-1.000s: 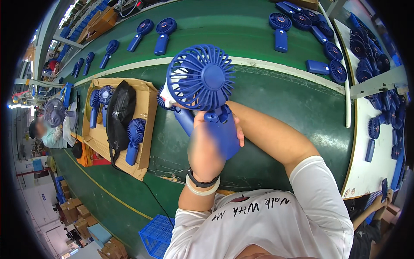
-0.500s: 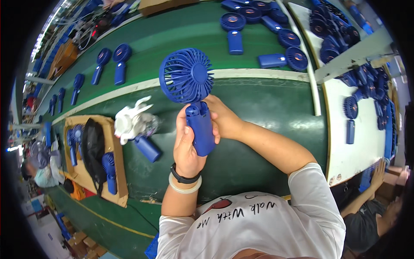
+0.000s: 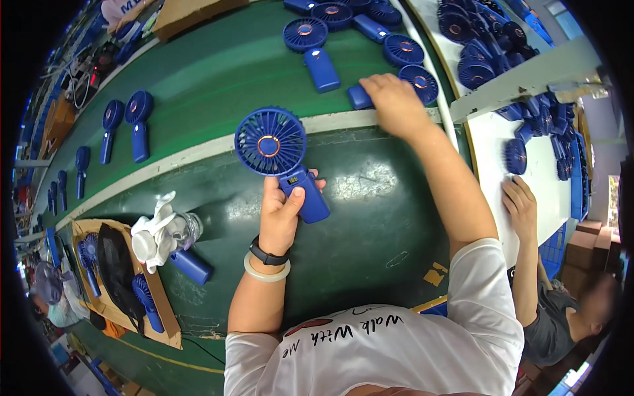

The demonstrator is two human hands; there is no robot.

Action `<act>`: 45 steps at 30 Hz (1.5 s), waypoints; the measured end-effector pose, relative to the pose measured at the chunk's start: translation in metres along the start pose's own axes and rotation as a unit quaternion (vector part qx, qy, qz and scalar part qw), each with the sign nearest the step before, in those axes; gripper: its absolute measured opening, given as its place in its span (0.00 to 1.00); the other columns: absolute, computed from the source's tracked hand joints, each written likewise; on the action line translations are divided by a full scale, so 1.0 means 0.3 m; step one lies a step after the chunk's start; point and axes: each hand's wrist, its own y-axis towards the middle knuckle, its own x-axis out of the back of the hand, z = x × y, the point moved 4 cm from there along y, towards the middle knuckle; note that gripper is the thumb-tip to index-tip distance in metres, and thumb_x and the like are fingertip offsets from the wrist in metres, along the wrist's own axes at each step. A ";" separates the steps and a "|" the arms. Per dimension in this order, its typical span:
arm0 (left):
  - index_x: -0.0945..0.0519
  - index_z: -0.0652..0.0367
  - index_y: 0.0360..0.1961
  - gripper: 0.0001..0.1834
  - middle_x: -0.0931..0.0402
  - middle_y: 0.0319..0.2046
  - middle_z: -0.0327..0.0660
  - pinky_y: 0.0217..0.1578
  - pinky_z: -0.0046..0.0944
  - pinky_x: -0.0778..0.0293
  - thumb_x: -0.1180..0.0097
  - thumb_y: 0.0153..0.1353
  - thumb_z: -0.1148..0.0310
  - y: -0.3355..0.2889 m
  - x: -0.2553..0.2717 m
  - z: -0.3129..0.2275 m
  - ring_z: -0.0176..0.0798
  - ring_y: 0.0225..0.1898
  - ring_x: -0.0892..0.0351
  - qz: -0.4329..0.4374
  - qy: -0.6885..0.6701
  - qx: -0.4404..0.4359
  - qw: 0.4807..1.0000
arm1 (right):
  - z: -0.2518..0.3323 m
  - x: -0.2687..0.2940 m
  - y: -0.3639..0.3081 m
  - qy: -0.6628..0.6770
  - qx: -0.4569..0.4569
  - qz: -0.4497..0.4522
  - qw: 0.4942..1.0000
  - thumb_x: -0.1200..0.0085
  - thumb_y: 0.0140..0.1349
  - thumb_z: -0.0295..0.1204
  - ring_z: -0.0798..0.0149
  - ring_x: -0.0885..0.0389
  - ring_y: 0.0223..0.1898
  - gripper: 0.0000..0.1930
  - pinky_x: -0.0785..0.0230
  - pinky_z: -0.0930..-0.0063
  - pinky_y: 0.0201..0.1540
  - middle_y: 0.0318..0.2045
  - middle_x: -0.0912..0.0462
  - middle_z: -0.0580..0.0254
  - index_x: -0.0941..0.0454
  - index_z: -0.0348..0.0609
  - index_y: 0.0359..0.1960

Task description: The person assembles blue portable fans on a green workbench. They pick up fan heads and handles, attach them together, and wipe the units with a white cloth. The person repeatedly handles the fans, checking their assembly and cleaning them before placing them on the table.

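Note:
My left hand (image 3: 281,218) is wrapped round the handle of a blue handheld fan (image 3: 269,142). The fan stands upright over the dark green bench, its copper-ringed front towards me and a small dark display on the handle. Out at the far right, my right hand (image 3: 401,109) has its fingers curled over the handle of a second handheld fan (image 3: 421,84) lying on the green conveyor belt. The hand covers part of that handle. Several more blue fans (image 3: 305,34) lie just beyond it.
A clear jar (image 3: 188,228) draped with a white glove (image 3: 153,234) stands by a blue fan handle (image 3: 191,266). At left, a cardboard tray (image 3: 173,323) holds fans and a black pouch. A co-worker's hand (image 3: 520,201) reaches to a white table (image 3: 485,142) with piled fans. A white post (image 3: 528,82) crosses.
The fan in my left hand has turned from its plain back to its ringed front. My right hand has left it and moved right to a fan on the belt. The view has shifted.

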 end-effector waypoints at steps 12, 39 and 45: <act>0.41 0.59 0.59 0.23 0.28 0.46 0.46 0.47 0.40 0.26 0.51 0.63 0.74 0.002 0.054 0.010 0.41 0.45 0.23 -0.032 -0.062 0.006 0.998 | 0.279 0.220 -0.166 0.020 0.176 0.067 0.982 0.52 0.48 0.25 0.57 0.30 0.53 0.14 0.37 0.65 0.54 0.45 0.24 0.64 0.24 0.46 0.39; 0.40 0.59 0.57 0.22 0.27 0.45 0.45 0.43 0.38 0.25 0.51 0.63 0.72 0.007 0.046 0.000 0.39 0.43 0.22 -0.028 -0.100 0.007 0.995 | 0.362 0.034 -0.145 0.985 -0.080 0.099 0.117 0.61 0.65 0.45 0.58 0.30 0.39 0.26 0.33 0.62 0.40 0.46 0.31 0.50 0.43 0.46 0.61; 0.40 0.59 0.56 0.21 0.27 0.45 0.46 0.43 0.38 0.25 0.51 0.63 0.71 0.012 0.054 0.017 0.39 0.42 0.22 -0.039 -0.106 0.010 0.994 | 0.392 -0.033 -0.167 0.981 -0.097 0.105 0.132 0.63 0.65 0.47 0.58 0.28 0.33 0.28 0.32 0.65 0.33 0.44 0.30 0.50 0.47 0.49 0.63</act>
